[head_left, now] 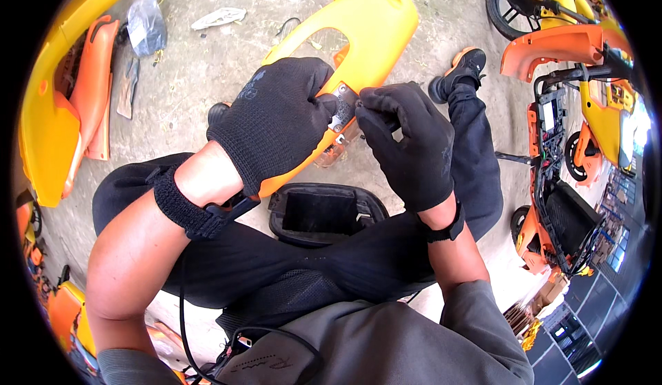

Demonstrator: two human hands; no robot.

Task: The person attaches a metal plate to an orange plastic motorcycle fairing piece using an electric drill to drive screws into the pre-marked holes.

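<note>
A curved yellow plastic body panel [383, 33] with orange edging lies across in front of me, tilted up to the right. On it sits a small metal plate [343, 112] with screws or holes. My left hand [272, 119], in a black knit glove, is closed around the panel, its thumb beside the plate. Just right of the plate, my gloved right hand [414, 147] has thumb and fingertips pinched together; whatever lies between them is too small to make out. Below the panel a black plastic bin [324, 205] stands between my legs.
Further yellow panels [52, 130] and an orange panel [100, 67] stand at the left. A clear plastic bag [146, 26] and a grey glove-like scrap [128, 88] lie on the concrete floor. Partly stripped scooter frames [552, 171] and a wheel [510, 5] stand at the right.
</note>
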